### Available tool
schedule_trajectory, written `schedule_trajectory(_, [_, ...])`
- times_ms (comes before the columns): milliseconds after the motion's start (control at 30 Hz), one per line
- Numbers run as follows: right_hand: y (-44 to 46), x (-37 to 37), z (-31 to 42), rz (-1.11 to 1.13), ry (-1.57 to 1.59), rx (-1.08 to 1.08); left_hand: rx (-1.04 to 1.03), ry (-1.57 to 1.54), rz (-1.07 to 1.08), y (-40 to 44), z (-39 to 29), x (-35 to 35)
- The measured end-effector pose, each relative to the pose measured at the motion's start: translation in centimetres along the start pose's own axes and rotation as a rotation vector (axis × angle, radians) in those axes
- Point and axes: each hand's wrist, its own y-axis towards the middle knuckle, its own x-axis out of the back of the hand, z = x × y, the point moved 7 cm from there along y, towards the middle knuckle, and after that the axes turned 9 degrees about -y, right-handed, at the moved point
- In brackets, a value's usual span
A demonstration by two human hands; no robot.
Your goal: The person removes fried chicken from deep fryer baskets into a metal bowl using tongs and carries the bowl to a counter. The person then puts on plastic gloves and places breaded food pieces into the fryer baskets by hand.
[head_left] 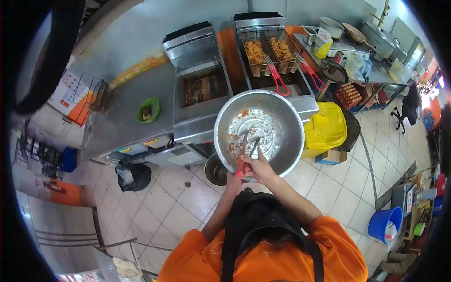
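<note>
- The person at the fryers has a wide steel mixing bowl (286, 136) right in front of them, just on the near side of the right-hand fryer (303, 104); from where I stand I can't tell whether it rests on anything.
- The right hand (259, 168) is closed round the red-handled tongs (242, 164), whose metal arms reach into the bowl, their tips a little apart with nothing visible between them.
- The left hand (233, 179) is at the bowl's near edge, close to the tongs' handle; its fingers are mostly hidden, so I can't say how tightly it is closed, or whether it has the rim or the tongs.
- Inside the bowl I see only orange-brown crumbs and smears, mostly towards the left, and no whole piece of food.
- The frying looks well along, I'd judge: two wire baskets hold golden-brown pieces, the left batch (254, 51) and the right batch (282, 49), and both seem to sit high in the right-hand fryer.
- What is left, as far as I can see: those pieces are not yet out of their baskets, and the bowl's crumbs are not yet cleared.
- The left-hand fryer (202, 89) shows a dark brown well, with no basket in it.
</note>
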Motion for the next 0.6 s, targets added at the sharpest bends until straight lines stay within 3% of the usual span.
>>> schedule_trajectory(67, [3.1,-2.0,0.4,-0.016,0.119,-0.052,-0.109,0.001,-0.024,1.4,-2.6,-1.7])
schedule_trajectory(233, [10.5,-5.7,-0.8,-0.056,0.207,-0.003,-0.302,0.478,-0.155,7.0,-1.2,1.7])
schedule_trajectory(333, [12.6,-6.6,-0.7,-0.097,0.24,-0.057,-0.348,0.596,-0.246,9.1,-1.9,1.1])
schedule_trajectory(533, [14.7,-6.6,-3.3,0.093,0.38,-0.046,-0.392,0.701,-0.379,11.1,-2.5,-0.7])
schedule_trajectory(600, [15.6,-6.5,-2.1,0.08,0.29,-0.099,-0.402,0.726,-0.416,11.6,-2.5,-1.4])
